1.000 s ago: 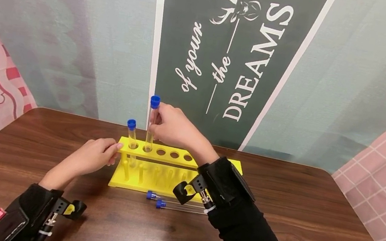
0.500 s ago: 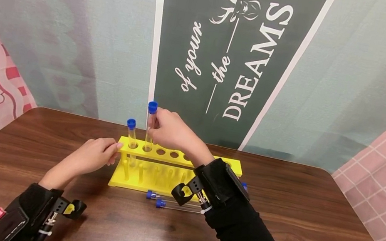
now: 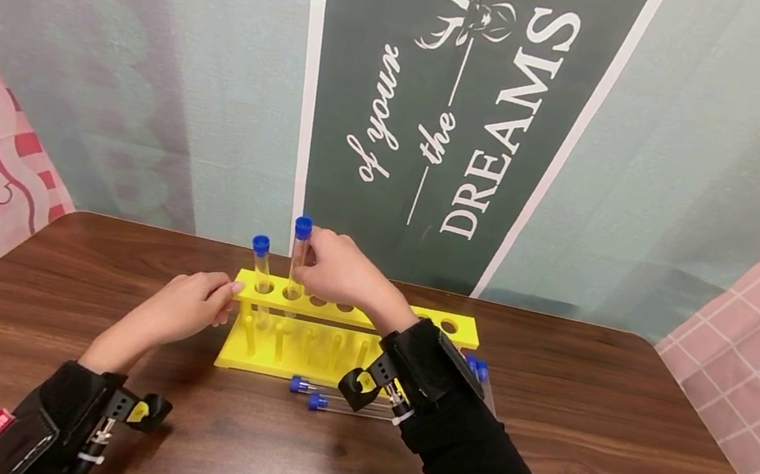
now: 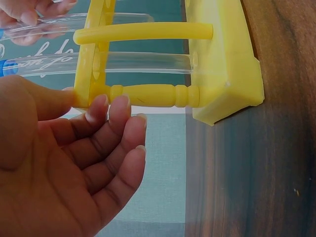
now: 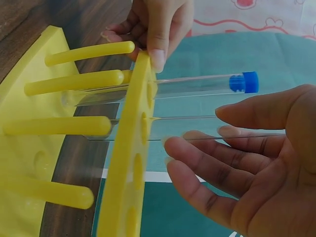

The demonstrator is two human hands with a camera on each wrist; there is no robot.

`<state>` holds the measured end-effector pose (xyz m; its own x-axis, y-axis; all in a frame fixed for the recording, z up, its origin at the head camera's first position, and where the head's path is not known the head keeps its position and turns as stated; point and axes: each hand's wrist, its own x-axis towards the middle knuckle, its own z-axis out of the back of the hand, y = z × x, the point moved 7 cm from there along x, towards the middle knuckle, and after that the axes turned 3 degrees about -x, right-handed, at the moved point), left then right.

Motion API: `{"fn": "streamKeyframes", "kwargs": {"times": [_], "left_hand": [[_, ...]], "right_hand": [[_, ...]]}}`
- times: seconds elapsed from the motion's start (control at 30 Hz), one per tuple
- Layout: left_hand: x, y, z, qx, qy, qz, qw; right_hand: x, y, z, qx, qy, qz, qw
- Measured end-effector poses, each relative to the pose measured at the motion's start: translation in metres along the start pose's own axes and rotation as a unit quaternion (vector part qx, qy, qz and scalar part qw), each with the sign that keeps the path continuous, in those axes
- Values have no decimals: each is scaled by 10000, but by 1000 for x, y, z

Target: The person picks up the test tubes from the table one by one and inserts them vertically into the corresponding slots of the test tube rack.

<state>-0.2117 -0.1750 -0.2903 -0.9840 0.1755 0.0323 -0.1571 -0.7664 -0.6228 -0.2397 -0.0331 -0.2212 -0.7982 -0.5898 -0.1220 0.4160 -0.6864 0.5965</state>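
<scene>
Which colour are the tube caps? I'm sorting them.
Blue caps, clearest in the head view.

Bright, even light from above fills all views. Soft shadows lie under the yellow rack point(image 3: 300, 361) below the pinching fingers. Wrist views stay sharp close up; the head view bends slightly at its edges.
</scene>
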Motion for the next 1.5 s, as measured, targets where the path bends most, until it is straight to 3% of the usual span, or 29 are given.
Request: {"fn": "streamKeyframes", "kwargs": {"times": [0.5,1.5], "left_hand": [[-1,0,-2,21,-2,34,10000],[-2,-1,-2,13,-29,34,10000]], "right_hand": [[8,-5,-9,-616,-190,312,9974],[11,-13,-19,-578,-116,128,9982]]}}
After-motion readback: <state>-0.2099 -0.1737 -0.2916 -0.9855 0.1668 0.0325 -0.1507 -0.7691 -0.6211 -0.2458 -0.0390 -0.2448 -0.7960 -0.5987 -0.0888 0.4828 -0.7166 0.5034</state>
